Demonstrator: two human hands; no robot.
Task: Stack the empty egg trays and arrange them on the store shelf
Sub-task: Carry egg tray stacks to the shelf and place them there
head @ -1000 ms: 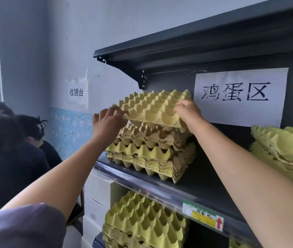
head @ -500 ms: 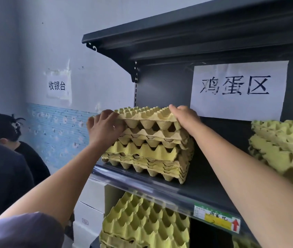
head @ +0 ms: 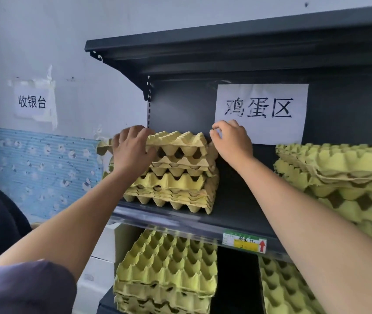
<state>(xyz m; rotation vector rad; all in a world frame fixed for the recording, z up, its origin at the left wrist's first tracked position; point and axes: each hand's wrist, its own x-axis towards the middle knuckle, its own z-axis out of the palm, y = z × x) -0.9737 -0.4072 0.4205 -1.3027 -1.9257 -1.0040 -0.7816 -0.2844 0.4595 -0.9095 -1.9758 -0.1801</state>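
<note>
Dark shelf point(head: 237, 209) against pale wall point(head: 44, 41): left hand point(head: 133, 150) clasps top egg tray point(head: 178, 141), right hand point(head: 232, 141)'s grip unclear.

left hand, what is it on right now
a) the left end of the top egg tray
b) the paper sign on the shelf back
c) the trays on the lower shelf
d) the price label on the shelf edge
a: the left hand curls its fingers over the left end of the top egg tray, away from the sign, the label and the lower shelf.
</note>
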